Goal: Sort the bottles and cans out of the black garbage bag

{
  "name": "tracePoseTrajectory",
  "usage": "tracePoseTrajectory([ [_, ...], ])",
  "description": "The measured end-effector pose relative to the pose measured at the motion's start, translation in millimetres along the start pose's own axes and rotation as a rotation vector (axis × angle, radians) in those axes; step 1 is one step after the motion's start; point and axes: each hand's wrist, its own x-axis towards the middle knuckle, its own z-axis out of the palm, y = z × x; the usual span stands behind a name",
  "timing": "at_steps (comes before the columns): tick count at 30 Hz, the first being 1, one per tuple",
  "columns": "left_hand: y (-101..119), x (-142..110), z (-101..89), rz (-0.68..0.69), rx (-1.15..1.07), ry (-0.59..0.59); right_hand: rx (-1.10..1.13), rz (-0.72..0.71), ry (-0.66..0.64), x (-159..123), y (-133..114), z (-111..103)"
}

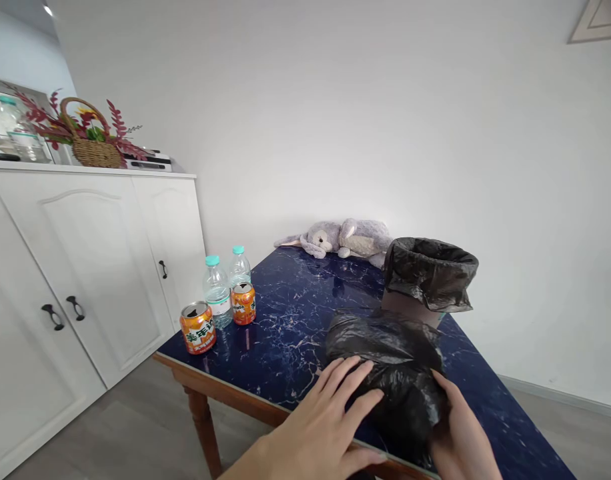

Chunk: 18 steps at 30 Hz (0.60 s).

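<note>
A bulky black plastic bag rests on the near right part of the table; whether anything is inside it I cannot tell. My left hand lies over its near left side with the fingers stretched and spread. At the bag's right side is my right hand, its thumb against the plastic and the other fingers curled under, partly hidden. Just behind the bag stands a bin with a black liner folded over its rim.
Two orange soda cans and two clear water bottles stand at the left edge of the blue marbled table. A grey plush rabbit lies by the wall. Left is a white cabinet with a flower basket on top.
</note>
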Motion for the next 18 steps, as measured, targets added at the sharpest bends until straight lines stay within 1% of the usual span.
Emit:
tracePoseTrajectory([
  [2,-4.2,8.3,8.9,-0.005,-0.015,0.003,0.076,0.148,0.130,10.1,2.3,-7.7],
  [3,-6.4,12.7,14.8,0.000,-0.020,0.010,0.106,0.201,0.173,16.4,4.9,-11.6],
  [4,-8.6,17.2,20.8,0.003,-0.024,0.015,0.117,0.221,0.198,23.3,8.2,-15.6],
  [6,-13.5,26.6,30.7,-0.001,-0.038,0.010,0.112,0.240,0.193,37.5,14.8,-24.1],
  [8,-18.9,34.8,37.1,-0.017,-0.058,-0.015,0.079,0.254,0.124,48.5,17.2,-31.9],
  [9,-21.5,37.8,39.4,-0.026,-0.068,-0.030,0.042,0.235,0.099,51.3,15.6,-34.8],
  [10,-23.7,40.0,41.3,-0.033,-0.078,-0.048,-0.019,0.180,0.096,52.0,11.7,-36.6],
  [11,-25.3,41.3,43.1,-0.035,-0.087,-0.069,-0.114,0.083,0.117,50.3,5.7,-36.9],
  [13,-26.5,42.6,46.9,-0.033,-0.093,-0.103,-0.396,-0.211,0.181,40.5,-10.5,-33.2],
  [14,-26.2,43.3,48.7,-0.033,-0.087,-0.108,-0.553,-0.368,0.192,33.5,-19.3,-29.1],
  [15,-25.5,44.6,50.4,-0.034,-0.074,-0.100,-0.694,-0.504,0.165,26.3,-27.5,-23.7],
  [16,-24.8,46.7,52.0,-0.037,-0.056,-0.076,-0.798,-0.603,0.113,19.7,-34.3,-17.4],
  [18,-24.3,53.9,54.5,-0.036,-0.024,-0.007,-0.905,-0.695,-0.015,11.6,-41.8,-3.1],
])
